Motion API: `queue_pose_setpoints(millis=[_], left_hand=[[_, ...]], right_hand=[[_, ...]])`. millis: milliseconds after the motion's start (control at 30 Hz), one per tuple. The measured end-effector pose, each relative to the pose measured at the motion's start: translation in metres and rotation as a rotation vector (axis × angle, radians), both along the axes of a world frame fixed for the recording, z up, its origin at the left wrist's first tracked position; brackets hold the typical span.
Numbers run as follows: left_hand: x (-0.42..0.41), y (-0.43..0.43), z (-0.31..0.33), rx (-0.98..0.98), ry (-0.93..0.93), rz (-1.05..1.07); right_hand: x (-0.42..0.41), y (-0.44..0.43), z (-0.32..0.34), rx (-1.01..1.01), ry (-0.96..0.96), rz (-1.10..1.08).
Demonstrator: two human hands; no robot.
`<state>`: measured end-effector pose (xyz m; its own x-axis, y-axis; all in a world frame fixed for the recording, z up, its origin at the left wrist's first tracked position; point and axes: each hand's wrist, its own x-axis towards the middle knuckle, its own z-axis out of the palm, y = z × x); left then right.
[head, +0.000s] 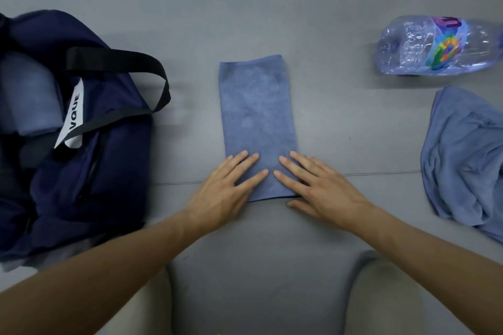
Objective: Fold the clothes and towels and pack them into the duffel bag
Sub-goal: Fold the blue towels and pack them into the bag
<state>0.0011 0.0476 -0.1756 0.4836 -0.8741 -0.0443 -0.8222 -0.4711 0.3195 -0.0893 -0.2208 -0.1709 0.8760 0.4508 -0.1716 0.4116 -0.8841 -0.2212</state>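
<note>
Blue and soft, a folded towel (257, 122) lay flat in the middle of the grey floor (272, 8), shaped like a long strip that ran away from the person. Both hands pressed down on the near end of it. The left hand (226, 187) lay flat with its fingers straight and spread, their tips on the cloth. The right hand (317, 187) lay flat the same way, and its thumb rested on the floor just past the towel's near edge. Neither hand gripped anything; the fingers only pushed down on the towel. The two first fingers nearly met in the middle of the strip. Far to the left sat the dark blue duffel bag (89, 171), open at the top, with a black strap (130, 60) looped over it and a white tag (73, 114) hanging from the strap. Something pale blue and folded (30, 95) already lay inside the bag. To the right, well apart from the hands, a second blue cloth (465, 160) lay in a crumpled heap. Beyond it, a clear plastic bottle (435, 46) with a bright label lay on its side.
</note>
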Motion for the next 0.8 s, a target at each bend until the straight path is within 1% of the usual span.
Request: queue_pose_setpoints(millis=[133,200,300,367,433,500,567,633,700,767,800], left_hand=[[0.016,0.004,-0.004,0.041,-0.015,-0.068],[0.025,0.002,-0.002,0.047,-0.009,-0.083],[0.037,-0.003,0.005,0.067,0.020,-0.060],[0.037,-0.007,0.011,0.091,0.074,-0.025],[0.033,-0.011,0.016,0.091,0.095,0.021],[0.030,-0.016,0.019,-0.002,0.064,0.089],[0.031,-0.021,0.023,-0.102,0.037,0.167],[0.035,-0.025,0.030,-0.119,0.071,0.236],[0.039,-0.026,0.038,-0.108,0.140,0.323],[0.045,-0.026,0.043,-0.078,0.202,0.404],[0.048,-0.027,0.044,-0.057,0.235,0.436]], right_hand=[[0.006,0.000,-0.002,0.064,-0.101,-0.051],[0.014,0.000,-0.001,0.080,-0.142,-0.039],[0.037,0.001,0.008,0.069,-0.174,-0.058],[0.051,0.006,0.018,0.120,-0.107,-0.140],[0.059,0.012,0.028,0.205,0.015,-0.280],[0.065,0.016,0.033,0.280,0.138,-0.425],[0.069,0.015,0.037,0.308,0.184,-0.508],[0.072,0.013,0.040,0.293,0.227,-0.486],[0.074,0.010,0.046,0.223,0.268,-0.391],[0.072,0.011,0.048,0.176,0.230,-0.338],[0.071,0.012,0.048,0.192,0.185,-0.346]])
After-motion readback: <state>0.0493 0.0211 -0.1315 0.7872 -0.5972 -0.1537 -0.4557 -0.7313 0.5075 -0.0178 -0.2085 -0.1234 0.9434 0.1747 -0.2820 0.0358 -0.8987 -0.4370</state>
